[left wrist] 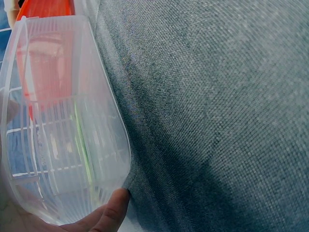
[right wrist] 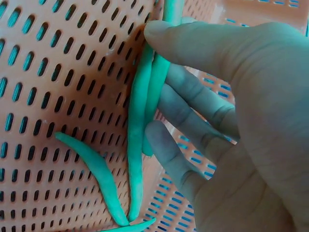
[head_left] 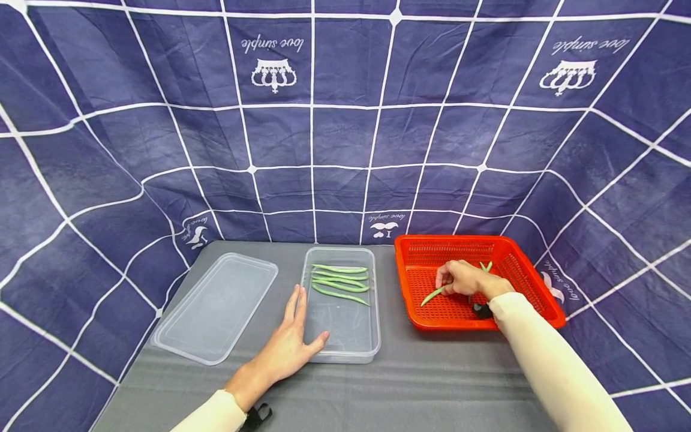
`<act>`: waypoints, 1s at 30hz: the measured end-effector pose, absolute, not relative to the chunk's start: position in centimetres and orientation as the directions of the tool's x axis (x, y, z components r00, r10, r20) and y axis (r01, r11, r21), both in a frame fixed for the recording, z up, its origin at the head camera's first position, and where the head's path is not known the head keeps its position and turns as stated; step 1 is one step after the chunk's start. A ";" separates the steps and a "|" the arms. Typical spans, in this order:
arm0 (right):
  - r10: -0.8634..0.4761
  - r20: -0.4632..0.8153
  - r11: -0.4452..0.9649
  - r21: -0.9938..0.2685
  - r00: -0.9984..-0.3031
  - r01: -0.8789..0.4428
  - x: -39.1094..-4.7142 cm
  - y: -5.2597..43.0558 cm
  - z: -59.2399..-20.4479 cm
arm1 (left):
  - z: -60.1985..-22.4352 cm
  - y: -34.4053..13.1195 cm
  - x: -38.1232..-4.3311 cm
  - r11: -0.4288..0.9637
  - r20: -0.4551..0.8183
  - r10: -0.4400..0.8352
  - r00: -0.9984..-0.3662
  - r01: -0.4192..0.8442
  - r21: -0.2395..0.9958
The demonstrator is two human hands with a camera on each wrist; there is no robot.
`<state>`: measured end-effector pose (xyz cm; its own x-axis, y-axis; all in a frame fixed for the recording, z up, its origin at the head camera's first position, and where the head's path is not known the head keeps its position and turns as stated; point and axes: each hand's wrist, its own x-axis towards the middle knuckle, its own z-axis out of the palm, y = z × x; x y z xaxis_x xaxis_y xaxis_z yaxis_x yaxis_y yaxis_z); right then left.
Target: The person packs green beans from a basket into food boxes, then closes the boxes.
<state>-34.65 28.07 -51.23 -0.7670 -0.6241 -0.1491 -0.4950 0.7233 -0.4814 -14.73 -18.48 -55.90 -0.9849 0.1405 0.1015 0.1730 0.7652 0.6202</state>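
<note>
Inside the red plastic basket, my right hand pinches a green bean between thumb and fingers. In the right wrist view a second bean lies along the held bean, and a curved bean rests on the slotted basket. The clear plastic container stands to the left of the basket, with several green beans side by side in its far half. My left hand rests against the container's near left side, fingers extended and thumb spread at the front edge.
A translucent lid lies flat on the grey cloth at the left. Blue checked fabric hangs behind the table and along both sides. The basket's raised walls surround the right hand.
</note>
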 end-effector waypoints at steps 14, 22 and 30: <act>-0.581 -0.064 0.725 -0.494 -0.811 -0.480 -34.4 28.2 -50.5 | -56.0 -18.6 -14.7 0.758 0.102 0.146 -0.984 0.177 0.627; -0.575 0.005 0.723 -0.465 -0.818 -0.511 -34.0 27.8 -50.1 | -55.9 -18.6 -14.7 0.760 0.088 0.149 -0.985 0.171 0.627; -0.579 0.064 0.715 -0.439 -0.813 -0.544 -33.5 27.0 -48.7 | -56.1 -18.5 -14.8 0.759 0.123 0.147 -0.981 0.192 0.622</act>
